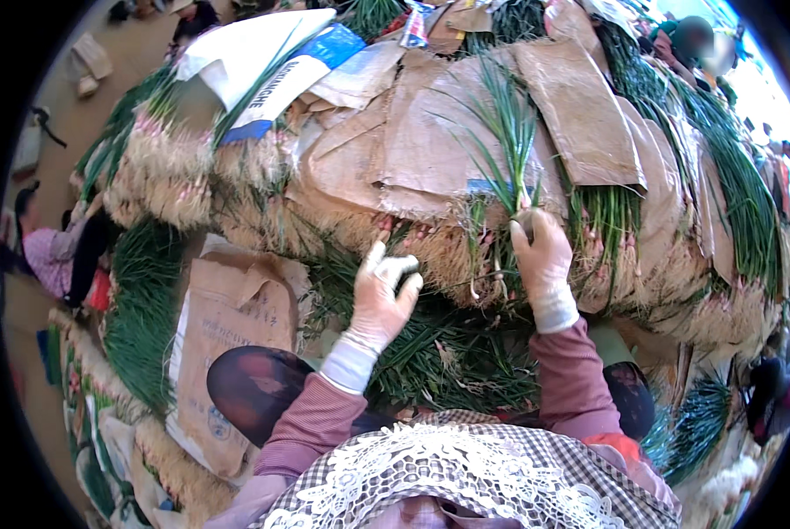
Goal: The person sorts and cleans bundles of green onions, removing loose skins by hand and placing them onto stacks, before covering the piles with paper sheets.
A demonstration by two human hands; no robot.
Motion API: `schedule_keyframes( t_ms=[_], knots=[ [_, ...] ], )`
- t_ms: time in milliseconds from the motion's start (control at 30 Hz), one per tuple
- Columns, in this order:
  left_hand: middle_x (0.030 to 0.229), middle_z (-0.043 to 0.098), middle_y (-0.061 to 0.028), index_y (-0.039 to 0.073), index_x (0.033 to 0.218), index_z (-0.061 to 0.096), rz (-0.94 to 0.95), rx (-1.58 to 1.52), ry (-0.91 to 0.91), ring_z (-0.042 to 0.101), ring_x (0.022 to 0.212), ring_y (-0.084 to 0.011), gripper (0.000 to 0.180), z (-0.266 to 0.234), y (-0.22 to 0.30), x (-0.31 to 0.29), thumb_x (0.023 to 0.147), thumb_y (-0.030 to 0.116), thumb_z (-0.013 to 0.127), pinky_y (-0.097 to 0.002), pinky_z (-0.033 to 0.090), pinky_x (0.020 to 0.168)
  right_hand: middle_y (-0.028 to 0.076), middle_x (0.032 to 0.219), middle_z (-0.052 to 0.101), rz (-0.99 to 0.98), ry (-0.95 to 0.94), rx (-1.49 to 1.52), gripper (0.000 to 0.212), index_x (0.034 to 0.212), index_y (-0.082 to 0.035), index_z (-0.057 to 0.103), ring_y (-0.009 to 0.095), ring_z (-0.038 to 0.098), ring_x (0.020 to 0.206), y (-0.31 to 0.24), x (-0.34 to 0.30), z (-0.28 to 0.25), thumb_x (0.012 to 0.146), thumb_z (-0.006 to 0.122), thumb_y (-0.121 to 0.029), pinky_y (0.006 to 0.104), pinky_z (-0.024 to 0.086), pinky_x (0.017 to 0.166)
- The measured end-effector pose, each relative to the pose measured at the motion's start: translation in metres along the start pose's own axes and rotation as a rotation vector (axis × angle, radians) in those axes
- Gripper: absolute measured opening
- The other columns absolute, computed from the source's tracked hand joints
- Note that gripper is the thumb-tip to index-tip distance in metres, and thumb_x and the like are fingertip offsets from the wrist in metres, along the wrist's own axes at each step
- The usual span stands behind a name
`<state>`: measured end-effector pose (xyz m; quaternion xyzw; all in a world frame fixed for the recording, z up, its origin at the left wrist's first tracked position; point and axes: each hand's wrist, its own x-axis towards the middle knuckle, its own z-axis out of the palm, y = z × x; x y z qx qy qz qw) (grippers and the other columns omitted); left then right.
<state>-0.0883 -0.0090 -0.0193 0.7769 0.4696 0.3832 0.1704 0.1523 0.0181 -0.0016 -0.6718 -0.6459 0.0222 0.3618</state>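
Note:
My right hand [543, 256], in a pale glove, is closed round the base of a small bunch of spring onions [508, 123]. Their long green leaves point up and away over brown sacking, and a few roots hang beside the hand. My left hand [382, 295], also gloved, has its forefinger stretched out and the thumb apart, with nothing seen in it. Its fingertip is at or just in front of reddish bulbs in a long heap of spring onions [448, 260], whose pale roots face me. Whether it touches them I cannot tell.
Brown sacks [342, 159] and a white-and-blue sack [293, 79] cover the heap. Loose green leaves [452, 348] lie between my knees. A flattened sack [232, 344] rests at my left beside more green leaves [143, 309]. Another person [59, 251] sits at far left.

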Motion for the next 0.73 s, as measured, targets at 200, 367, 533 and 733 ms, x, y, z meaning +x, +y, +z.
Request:
schedule_keyframes(
  t_ms=[200,367,533,733],
  knots=[
    [0.088,0.057,-0.0113,0.006,0.09,0.058,0.062,-0.119,-0.156,0.043,0.103,-0.0368,0.023,0.032,0.018,-0.007,0.072,0.02,0.058,-0.0413,0.033,0.088,0.004,0.075,0.055,0.286,-0.242,0.448,0.022,0.098,-0.01,0.047,0.013,0.052,0.061,0.048,0.047,-0.014,0.077,0.05,-0.005,0.0247,0.046,0.051],
    [0.09,0.058,-0.0124,0.004,0.092,0.058,0.011,-0.208,-0.108,0.047,0.1,-0.0319,0.022,0.03,0.028,0.002,0.073,0.015,0.057,-0.0378,0.035,0.087,0.006,0.076,0.058,0.292,-0.167,0.907,0.016,0.096,-0.002,0.054,0.011,0.054,0.061,0.031,0.069,-0.054,0.083,0.047,-0.01,0.0245,0.046,0.049],
    [0.083,0.058,-0.0138,0.002,0.087,0.059,0.073,-0.283,-0.075,0.052,0.088,-0.0307,0.02,0.033,0.03,0.004,0.074,0.017,0.056,-0.0361,0.04,0.079,0.002,0.068,0.056,0.508,-0.292,0.931,0.023,0.102,-0.003,0.055,0.008,0.049,0.058,0.048,0.065,-0.064,0.082,0.051,-0.013,0.0191,0.042,0.057],
    [0.081,0.059,-0.0124,0.003,0.085,0.061,-0.083,-0.404,-0.194,0.055,0.082,-0.0243,0.013,0.03,0.017,0.003,0.075,0.011,0.056,-0.0324,0.042,0.075,0.002,0.065,0.052,0.458,-0.33,0.595,0.017,0.076,-0.005,0.049,0.009,0.046,0.056,0.099,0.047,-0.046,0.084,0.049,-0.019,0.0191,0.038,0.054]
  ],
)
